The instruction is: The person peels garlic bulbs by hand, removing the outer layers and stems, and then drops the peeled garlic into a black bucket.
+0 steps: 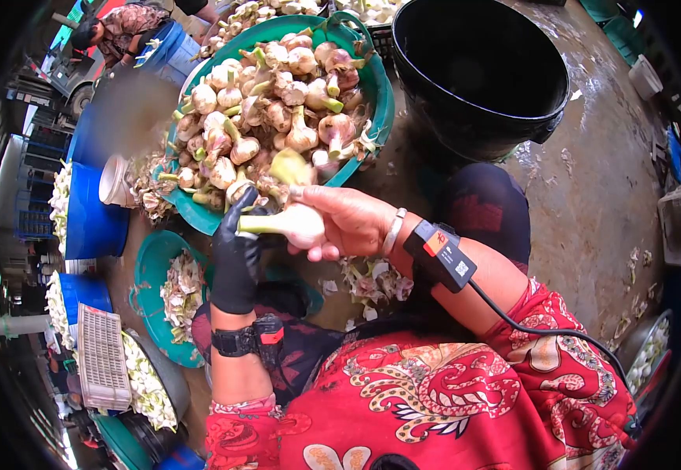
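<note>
Now I am holding one garlic bulb (297, 223) just below the green basin (378, 102) of garlic: my right hand (348, 223) is gripping the bulb, my gloved left hand (236, 254) is closing on its stalk. I think I am trimming; next needs a clean cut.

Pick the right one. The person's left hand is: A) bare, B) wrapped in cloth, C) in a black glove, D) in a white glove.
C: the left hand wears a black glove and grips the garlic bulb by its green stalk, while the right hand is bare.
</note>
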